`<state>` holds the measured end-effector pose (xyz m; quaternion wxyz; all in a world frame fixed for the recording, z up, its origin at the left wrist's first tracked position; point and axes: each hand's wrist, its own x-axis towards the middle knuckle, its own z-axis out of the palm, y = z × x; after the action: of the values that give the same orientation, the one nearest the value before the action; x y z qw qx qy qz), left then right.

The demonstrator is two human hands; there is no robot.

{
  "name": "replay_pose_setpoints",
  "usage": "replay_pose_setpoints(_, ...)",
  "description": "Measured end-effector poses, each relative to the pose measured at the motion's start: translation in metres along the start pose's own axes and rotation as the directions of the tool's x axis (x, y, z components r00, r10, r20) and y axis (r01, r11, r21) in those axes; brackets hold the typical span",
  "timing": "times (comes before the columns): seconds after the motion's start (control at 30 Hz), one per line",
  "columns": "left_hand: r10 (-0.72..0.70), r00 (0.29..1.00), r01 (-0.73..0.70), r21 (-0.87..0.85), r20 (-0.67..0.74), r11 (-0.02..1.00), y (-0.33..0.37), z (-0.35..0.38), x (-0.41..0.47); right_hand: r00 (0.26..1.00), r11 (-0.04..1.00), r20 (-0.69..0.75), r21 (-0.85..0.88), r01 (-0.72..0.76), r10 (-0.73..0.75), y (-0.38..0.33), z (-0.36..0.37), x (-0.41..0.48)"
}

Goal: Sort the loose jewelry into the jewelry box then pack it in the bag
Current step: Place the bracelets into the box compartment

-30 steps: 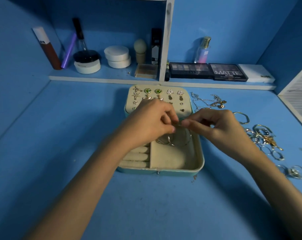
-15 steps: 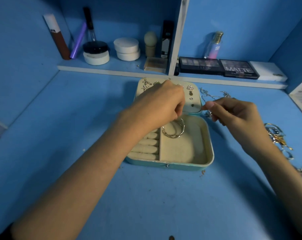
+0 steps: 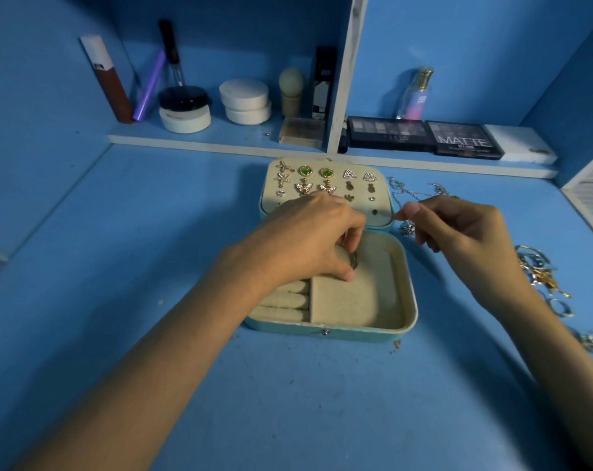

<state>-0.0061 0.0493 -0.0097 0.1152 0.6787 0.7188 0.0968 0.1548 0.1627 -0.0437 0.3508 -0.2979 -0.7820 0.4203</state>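
**Bangle pinched over the box's wide compartment**

Left hand [image 3: 308, 239] is the nearer one. Its fingers [image 3: 353, 229] curl down round a bangle [image 3: 355, 259], of which only a short dark arc shows between fingers and thumb, seemingly on edge rather than flat. It sits directly beneath the hand, low in the large right compartment of the open jewelry box [image 3: 411, 300], so laying it down likely needs only a release.

Right hand [image 3: 465, 232] hovers just beyond the box's right rim, its fingers curled with thumb against forefinger. Whether they pinch the thin necklace chain [image 3: 410, 192] lying there I cannot tell.

Ring rolls [image 3: 285, 302] lie left of the compartment, earrings [image 3: 325, 173] fill the lid, and loose rings [image 3: 540, 270] wait on the counter [image 3: 152, 266] to the right. No bag shows.
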Motion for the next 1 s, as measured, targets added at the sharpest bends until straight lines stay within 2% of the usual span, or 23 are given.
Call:
replay_pose_setpoints(0.17,-0.022,0.999,0.023,-0.042,0.033,0.999,0.002,-0.001,0.001,1.000,1.000,-0.019,0.011,0.011,-0.011,0.003,-0.001,0.001)
replay_pose_setpoints(0.47,-0.013,0.995,0.018,-0.054,0.098,0.998,0.011,-0.001,0.009,0.998,0.998,-0.039,-0.012,-0.057,0.056,0.004,-0.026,0.011)
replay_pose_setpoints(0.53,0.002,0.999,0.002,-0.089,0.046,0.996,0.015,-0.002,0.013,0.998,0.995,-0.028,-0.084,-0.056,0.053,0.004,-0.043,0.013)
replay_pose_setpoints(0.6,0.013,0.996,-0.026,-0.151,-0.089,0.988,0.020,-0.002,0.021,0.998,0.974,0.016,-0.219,-0.051,0.056,0.006,-0.064,0.015)
replay_pose_setpoints(0.7,0.019,0.969,-0.098,-0.313,-0.246,0.945,0.037,0.005,0.037,0.978,0.868,0.163,-0.496,-0.035,0.133,0.009,-0.097,0.018)
replay_pose_setpoints(0.77,0.032,0.964,-0.137,-0.385,-0.265,0.913,0.051,0.013,0.050,0.952,0.781,0.236,-0.625,-0.005,0.196,0.011,-0.113,0.018)
replay_pose_setpoints(0.87,0.079,0.971,-0.170,-0.424,-0.224,0.890,0.066,0.029,0.068,0.911,0.706,0.288,-0.708,-0.005,0.294,0.015,-0.127,0.016)
replay_pose_setpoints(1.0,0.118,0.971,-0.194,-0.402,-0.207,0.895,0.078,0.045,0.087,0.918,0.672,0.212,-0.737,-0.075,0.336,0.027,-0.138,0.014)
